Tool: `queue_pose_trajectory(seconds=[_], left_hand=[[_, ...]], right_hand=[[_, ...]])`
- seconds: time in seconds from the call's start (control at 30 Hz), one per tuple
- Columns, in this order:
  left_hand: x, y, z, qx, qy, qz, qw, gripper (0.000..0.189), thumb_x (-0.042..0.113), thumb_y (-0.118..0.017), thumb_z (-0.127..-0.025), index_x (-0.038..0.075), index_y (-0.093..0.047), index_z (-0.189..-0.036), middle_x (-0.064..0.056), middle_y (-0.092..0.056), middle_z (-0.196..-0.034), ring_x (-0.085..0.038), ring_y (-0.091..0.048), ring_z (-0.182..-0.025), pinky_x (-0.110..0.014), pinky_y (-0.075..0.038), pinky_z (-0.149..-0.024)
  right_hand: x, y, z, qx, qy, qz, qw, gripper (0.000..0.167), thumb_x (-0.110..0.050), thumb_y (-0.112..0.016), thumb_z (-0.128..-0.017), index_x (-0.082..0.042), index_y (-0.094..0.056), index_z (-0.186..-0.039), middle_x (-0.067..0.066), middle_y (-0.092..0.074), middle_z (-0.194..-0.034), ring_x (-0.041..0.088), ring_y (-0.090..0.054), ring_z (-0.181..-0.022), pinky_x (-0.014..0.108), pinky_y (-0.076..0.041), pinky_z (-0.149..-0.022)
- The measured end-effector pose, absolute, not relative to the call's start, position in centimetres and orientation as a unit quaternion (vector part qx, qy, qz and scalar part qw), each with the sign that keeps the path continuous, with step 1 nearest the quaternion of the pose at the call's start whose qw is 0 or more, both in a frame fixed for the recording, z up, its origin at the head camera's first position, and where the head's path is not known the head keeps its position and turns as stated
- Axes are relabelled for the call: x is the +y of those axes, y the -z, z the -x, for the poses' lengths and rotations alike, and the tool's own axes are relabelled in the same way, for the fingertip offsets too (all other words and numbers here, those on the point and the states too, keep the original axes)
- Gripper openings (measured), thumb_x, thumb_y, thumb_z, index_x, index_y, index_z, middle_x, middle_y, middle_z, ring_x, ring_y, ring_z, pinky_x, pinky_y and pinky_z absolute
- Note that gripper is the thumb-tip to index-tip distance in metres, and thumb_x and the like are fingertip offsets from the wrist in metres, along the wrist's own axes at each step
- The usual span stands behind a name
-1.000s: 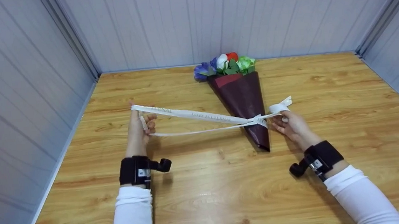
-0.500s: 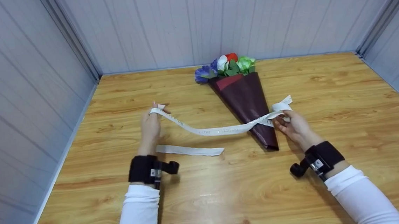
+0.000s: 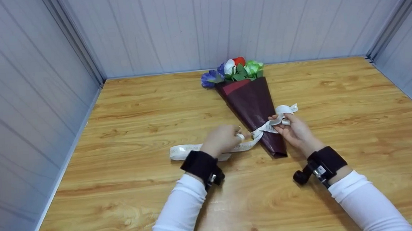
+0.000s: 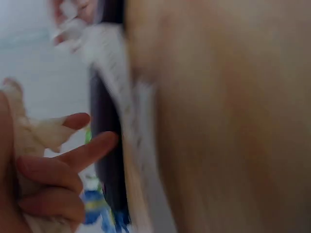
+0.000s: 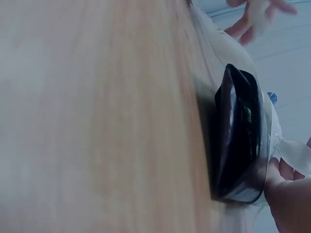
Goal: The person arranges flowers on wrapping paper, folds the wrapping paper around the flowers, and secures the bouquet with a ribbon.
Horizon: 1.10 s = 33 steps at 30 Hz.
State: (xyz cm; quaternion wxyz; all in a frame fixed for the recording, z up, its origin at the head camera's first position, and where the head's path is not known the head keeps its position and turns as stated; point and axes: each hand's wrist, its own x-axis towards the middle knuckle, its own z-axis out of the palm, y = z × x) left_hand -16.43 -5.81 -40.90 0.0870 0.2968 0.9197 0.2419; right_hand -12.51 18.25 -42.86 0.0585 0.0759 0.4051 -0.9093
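A bouquet (image 3: 251, 105) in dark maroon wrapping lies on the table, its blooms toward the back wall. White printed ribbon (image 3: 185, 151) crosses around its narrow lower part. My right hand (image 3: 299, 132) pinches a ribbon loop at the bouquet's right side. Just left of the wrapping is my left hand (image 3: 223, 139), fingers curled on a ribbon end; in the left wrist view, ribbon passes through the curled fingers (image 4: 51, 204). More ribbon loops beneath the left forearm on the tabletop. In the right wrist view, the wrapping's bottom opening (image 5: 240, 141) faces the camera, beside the right hand (image 5: 291, 199).
The wood-grain table (image 3: 133, 214) is bounded by pale panelled walls (image 3: 171, 27) at the back and both sides. Blue, white, red and green artificial flowers (image 3: 237, 69) stick out of the wrapping close to the back edge. Each wrist wears a black strap with a camera.
My left hand has moved right and nearer the bouquet, bringing ribbon with it. The stretched ribbon has slackened and dropped to the table. My right hand stays by the bouquet, holding its loop.
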Motion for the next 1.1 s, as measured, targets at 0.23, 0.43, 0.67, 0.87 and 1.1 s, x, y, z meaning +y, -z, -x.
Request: queue_pose_trajectory(seconds=[0.23,0.43,0.67,0.87,1.1], left_hand=[[-5.3,41.3,16.6,0.906,-0.194,-0.360,0.115,0.039,0.030,-0.071,-0.080,0.020,-0.040,-0.058,0.008,-0.039,-0.058,-0.010,-0.038,-0.056,-0.023,-0.030,-0.051],[-6.9,42.3,17.9,0.879,-0.356,-0.279,0.153,0.015,0.014,-0.062,-0.088,0.012,-0.060,-0.072,0.007,-0.042,-0.060,-0.008,-0.038,-0.054,-0.020,-0.033,-0.055],[-7.8,42.9,18.8,0.893,-0.373,-0.219,0.121,0.019,0.019,-0.058,-0.089,0.011,-0.062,-0.073,0.006,-0.044,-0.062,-0.012,-0.042,-0.062,-0.023,-0.035,-0.062],[-8.4,42.7,18.8,0.915,-0.335,-0.197,0.112,0.018,0.019,-0.057,-0.086,0.008,-0.067,-0.075,0.001,-0.055,-0.070,-0.017,-0.050,-0.070,-0.028,-0.040,-0.068],[-9.3,42.8,18.9,0.939,-0.287,-0.162,0.099,0.020,0.020,-0.054,-0.088,0.009,-0.069,-0.080,0.000,-0.060,-0.075,-0.015,-0.051,-0.066,-0.028,-0.040,-0.064]], right_hand=[[18.0,42.9,13.0,0.386,0.917,-0.086,0.050,0.020,-0.013,-0.021,-0.103,-0.001,-0.033,-0.113,0.005,-0.057,-0.077,0.017,-0.065,-0.084,0.024,-0.051,-0.087],[18.3,42.7,13.2,0.397,0.911,-0.109,0.043,0.017,-0.013,-0.022,-0.103,-0.003,-0.035,-0.099,0.000,-0.048,-0.065,0.013,-0.054,-0.071,0.022,-0.047,-0.074],[18.2,42.6,13.1,0.476,0.874,-0.100,0.016,0.013,-0.008,-0.021,-0.102,-0.007,-0.034,-0.101,-0.004,-0.041,-0.062,0.008,-0.048,-0.065,0.019,-0.042,-0.070],[18.5,42.8,13.3,0.535,0.838,-0.107,0.014,0.013,-0.004,-0.020,-0.101,-0.010,-0.032,-0.097,-0.005,-0.037,-0.060,0.007,-0.043,-0.062,0.019,-0.034,-0.063],[19.2,42.8,13.3,0.552,0.822,-0.141,0.018,0.016,-0.004,-0.018,-0.100,-0.009,-0.031,-0.095,-0.004,-0.038,-0.062,0.007,-0.043,-0.060,0.022,-0.038,-0.064]])
